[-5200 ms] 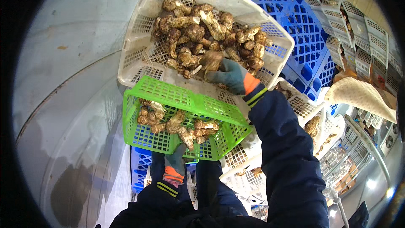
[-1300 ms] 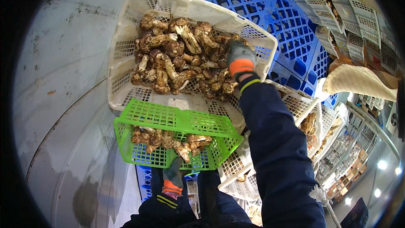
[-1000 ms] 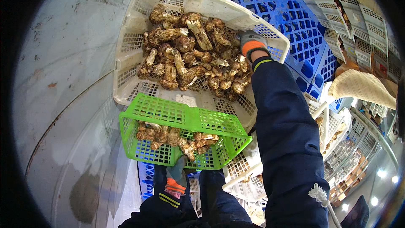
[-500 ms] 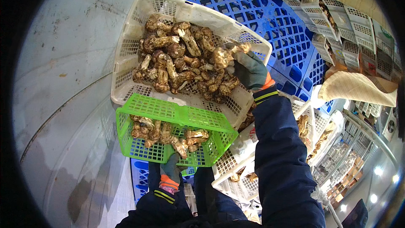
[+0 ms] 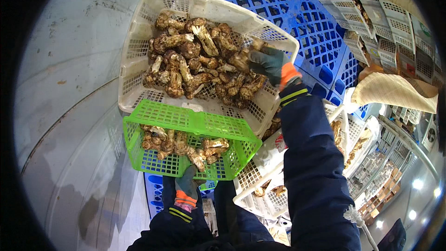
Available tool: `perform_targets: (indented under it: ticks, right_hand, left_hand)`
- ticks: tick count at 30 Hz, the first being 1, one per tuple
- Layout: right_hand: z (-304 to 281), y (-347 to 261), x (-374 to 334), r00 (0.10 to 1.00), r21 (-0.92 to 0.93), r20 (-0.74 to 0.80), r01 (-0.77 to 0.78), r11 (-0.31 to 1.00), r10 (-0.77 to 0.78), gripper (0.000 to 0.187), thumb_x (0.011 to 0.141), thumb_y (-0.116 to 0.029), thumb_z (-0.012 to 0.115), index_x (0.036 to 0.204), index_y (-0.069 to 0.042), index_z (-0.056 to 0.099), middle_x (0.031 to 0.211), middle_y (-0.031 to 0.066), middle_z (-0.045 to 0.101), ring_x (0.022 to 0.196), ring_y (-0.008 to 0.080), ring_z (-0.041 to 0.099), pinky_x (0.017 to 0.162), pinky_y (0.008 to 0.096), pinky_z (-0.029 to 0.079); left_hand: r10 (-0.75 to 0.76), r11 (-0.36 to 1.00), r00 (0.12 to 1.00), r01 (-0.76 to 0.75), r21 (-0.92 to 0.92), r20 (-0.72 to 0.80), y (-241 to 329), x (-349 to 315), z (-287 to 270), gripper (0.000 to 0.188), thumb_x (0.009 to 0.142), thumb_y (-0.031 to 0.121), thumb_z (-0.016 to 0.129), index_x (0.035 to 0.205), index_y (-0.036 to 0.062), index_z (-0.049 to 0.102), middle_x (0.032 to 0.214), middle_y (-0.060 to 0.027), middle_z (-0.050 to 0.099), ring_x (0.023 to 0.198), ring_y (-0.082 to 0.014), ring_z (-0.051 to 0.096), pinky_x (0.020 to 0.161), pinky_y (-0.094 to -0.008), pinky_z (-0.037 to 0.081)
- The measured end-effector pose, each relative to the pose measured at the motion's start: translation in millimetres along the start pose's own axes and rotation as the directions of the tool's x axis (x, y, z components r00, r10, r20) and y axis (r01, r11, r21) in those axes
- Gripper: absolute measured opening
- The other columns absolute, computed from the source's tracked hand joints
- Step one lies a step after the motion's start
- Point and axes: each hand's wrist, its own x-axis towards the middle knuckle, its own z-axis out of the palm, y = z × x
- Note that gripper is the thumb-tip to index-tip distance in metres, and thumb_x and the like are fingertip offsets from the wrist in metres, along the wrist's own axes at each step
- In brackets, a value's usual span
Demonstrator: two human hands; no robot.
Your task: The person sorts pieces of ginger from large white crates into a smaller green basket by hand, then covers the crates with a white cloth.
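Note:
A white plastic crate (image 5: 134, 72) holds a heap of brown, matsutake-like mushrooms (image 5: 175, 60) with pale, dirt-streaked stems. At the crate's right end is my right hand (image 5: 269, 65), in a dark grey-green glove with an orange cuff. Its fingers are closed around a mushroom (image 5: 239, 60) low over the heap; the fingertips are partly hidden. A green plastic basket (image 5: 179, 117) tilts toward me against the crate's near side, with several mushrooms along its lower side. Gloved the same way, my left hand (image 5: 187, 187) grips the basket's near edge, its fingers partly hidden beneath.
Blue plastic pallets (image 5: 320, 42) lie beyond the crate. A pale, smooth wall (image 5: 69, 107) stands on the left. More white crates (image 5: 267, 165) with mushrooms are on the right, and others are stacked at the far right beside a curled beige sheet (image 5: 395, 93).
My right hand has lowered the mushroom toward the heap and moved slightly left. The crate and basket sit slightly further left and up in view. My left hand keeps its grip.

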Motion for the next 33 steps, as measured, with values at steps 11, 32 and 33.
perform_targets:
  ticks: [11, 32, 33]
  right_hand:
    - [-2.1, 13.9, 74.8, 0.993, -0.918, -0.112, -0.114, 0.380, 0.029, 0.052, 0.078, -0.023, 0.060, 0.129, -0.015, 0.052, 0.129, 0.0152, 0.052, 0.117, 0.0285, 0.051, 0.098, 0.0348, 0.042]
    - [77.8, 82.7, 33.6, 0.930, -0.948, 0.188, 0.088, -0.307, -0.316, 0.039, 0.083, -0.015, 0.050, 0.122, -0.018, 0.053, 0.127, 0.0118, 0.048, 0.120, 0.0337, 0.044, 0.092, 0.0518, 0.040]
    - [85.6, 88.7, 37.1, 0.949, -0.981, 0.097, 0.041, -0.189, -0.298, 0.039, 0.084, -0.013, 0.049, 0.122, -0.020, 0.054, 0.131, 0.0128, 0.045, 0.127, 0.0346, 0.037, 0.099, 0.0562, 0.030]
  left_hand:
    - [0.077, 0.997, 0.997, -0.076, 0.027, -0.008, 4.2, -4.1, -0.7, 0.032, 0.079, 0.012, 0.067, 0.109, 0.0062, 0.056, 0.092, -0.0066, 0.061, 0.072, -0.0224, 0.064, 0.054, -0.0371, 0.058]
    - [0.007, 0.969, 0.982, 0.040, -0.245, 0.190, 10.0, -5.1, -10.1, 0.038, 0.088, 0.019, 0.056, 0.122, 0.0036, 0.049, 0.112, -0.0136, 0.058, 0.088, -0.0257, 0.063, 0.063, -0.0364, 0.059]
    - [-0.005, 0.995, 0.994, 0.016, -0.101, 0.111, 17.6, -8.0, 1.6, 0.037, 0.085, 0.015, 0.059, 0.120, 0.0036, 0.051, 0.109, -0.0120, 0.059, 0.086, -0.0245, 0.063, 0.062, -0.0347, 0.059]
